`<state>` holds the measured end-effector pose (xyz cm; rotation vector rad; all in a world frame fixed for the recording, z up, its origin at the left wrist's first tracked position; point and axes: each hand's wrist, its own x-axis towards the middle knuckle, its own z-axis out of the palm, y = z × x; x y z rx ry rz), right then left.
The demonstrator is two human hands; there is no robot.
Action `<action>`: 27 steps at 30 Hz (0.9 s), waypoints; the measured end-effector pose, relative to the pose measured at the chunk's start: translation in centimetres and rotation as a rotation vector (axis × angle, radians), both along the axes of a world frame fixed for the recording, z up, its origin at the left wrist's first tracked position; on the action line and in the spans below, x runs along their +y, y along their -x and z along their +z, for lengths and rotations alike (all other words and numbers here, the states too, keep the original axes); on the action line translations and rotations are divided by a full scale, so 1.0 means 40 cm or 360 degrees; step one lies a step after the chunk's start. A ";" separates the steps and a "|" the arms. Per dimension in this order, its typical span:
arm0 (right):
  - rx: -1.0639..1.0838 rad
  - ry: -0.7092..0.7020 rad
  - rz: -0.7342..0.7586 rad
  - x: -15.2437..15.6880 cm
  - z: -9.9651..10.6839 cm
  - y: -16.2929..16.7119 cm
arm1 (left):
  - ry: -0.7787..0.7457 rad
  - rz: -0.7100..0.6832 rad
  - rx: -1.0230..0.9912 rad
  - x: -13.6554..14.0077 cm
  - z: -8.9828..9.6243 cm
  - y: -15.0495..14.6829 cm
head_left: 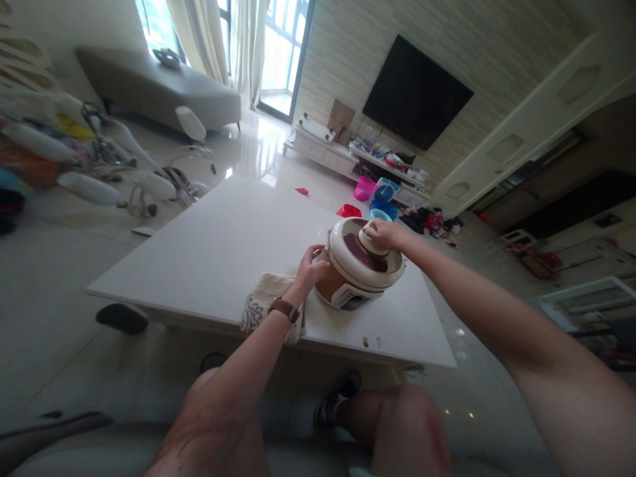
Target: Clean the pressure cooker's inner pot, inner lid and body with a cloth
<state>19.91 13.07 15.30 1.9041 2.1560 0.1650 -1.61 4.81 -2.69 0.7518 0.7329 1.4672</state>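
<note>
An electric stew pot (330, 286) with a brown body and a control panel on its front stands on the white table (213, 245). Its cream lid (342, 248), with a dark see-through middle, sits on top. My right hand (380, 235) is closed around the lid's knob. Against the pot's left side rests my left hand (311, 265), fingers apart near the side handle. A patterned cloth (265, 301) lies beside the pot, partly under my left wrist, which wears a brown-strapped watch (285, 309).
Two small items (366, 342) lie near the table's front edge. Beyond the table are a red container (349, 211), a pink basket (365, 188) and blue baskets (383, 207) on the floor. A TV cabinet (322, 154) stands by the wall; exercise equipment (149, 185) is at left.
</note>
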 end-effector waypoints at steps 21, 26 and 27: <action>0.0067 -0.0272 0.0038 -0.032 -0.026 -0.006 | 0.0048 -0.0018 -0.0209 -0.022 0.033 0.001; 0.0055 -0.0249 0.0137 -0.022 -0.025 -0.026 | 0.0037 -0.0003 -0.0279 -0.022 0.034 0.000; 0.0049 -0.0239 0.0163 -0.021 -0.025 -0.030 | 0.0037 -0.0006 -0.0294 -0.022 0.035 0.000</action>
